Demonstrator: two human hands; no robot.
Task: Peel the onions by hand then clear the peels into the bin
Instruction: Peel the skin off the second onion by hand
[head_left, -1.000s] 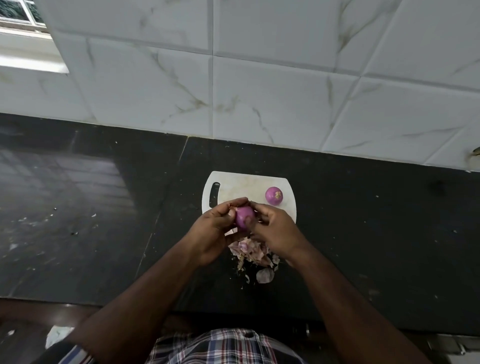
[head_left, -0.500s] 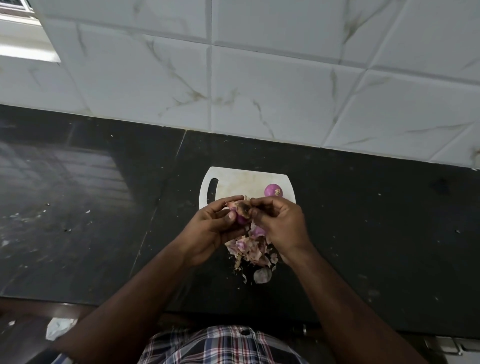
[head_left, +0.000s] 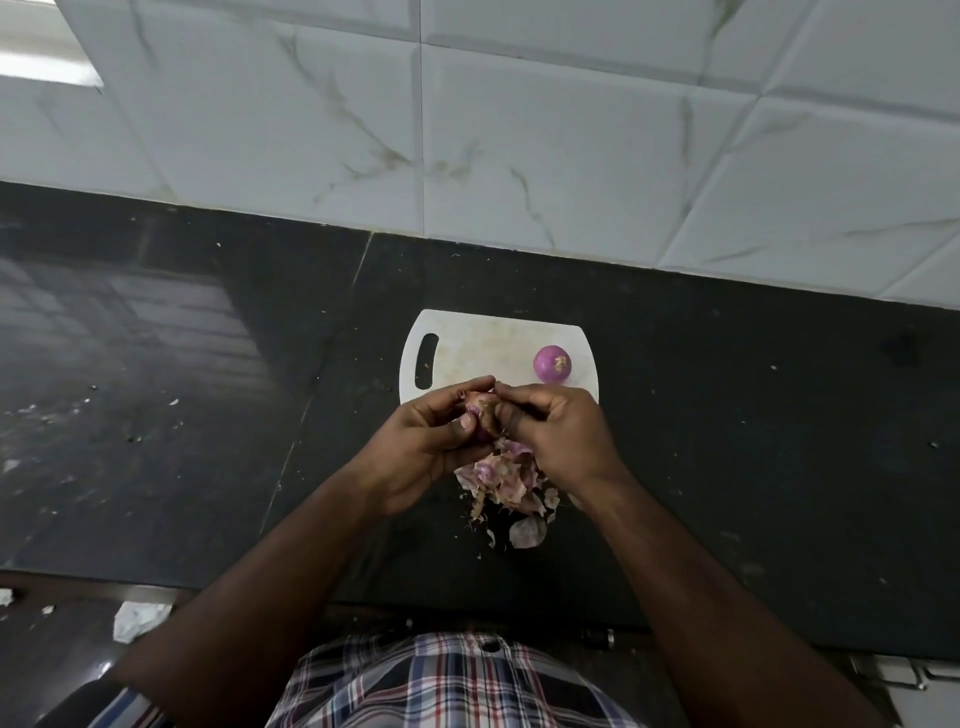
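Note:
Over the near edge of a white cutting board (head_left: 478, 343), my left hand (head_left: 431, 447) grips a small purple onion (head_left: 480, 415) that still carries dry skin. My right hand (head_left: 556, 436) pinches the skin at the onion's top, fingertips meeting those of the left hand. Most of the onion is hidden between my fingers. A second, peeled purple onion (head_left: 552, 362) rests on the board's far right part. A heap of pink and brown peels (head_left: 501, 480) lies on the black counter below my hands, partly on the board's near edge.
The black stone counter (head_left: 753, 441) runs wide to both sides, with small scraps on its left part. A white tiled wall (head_left: 519, 130) stands close behind the board. A crumpled white scrap (head_left: 136, 618) lies below the counter edge at lower left. No bin is in view.
The bare purple side of the onion that showed a second ago is now turned away and covered by skin and my fingers. Both hands have stayed over the board's near edge.

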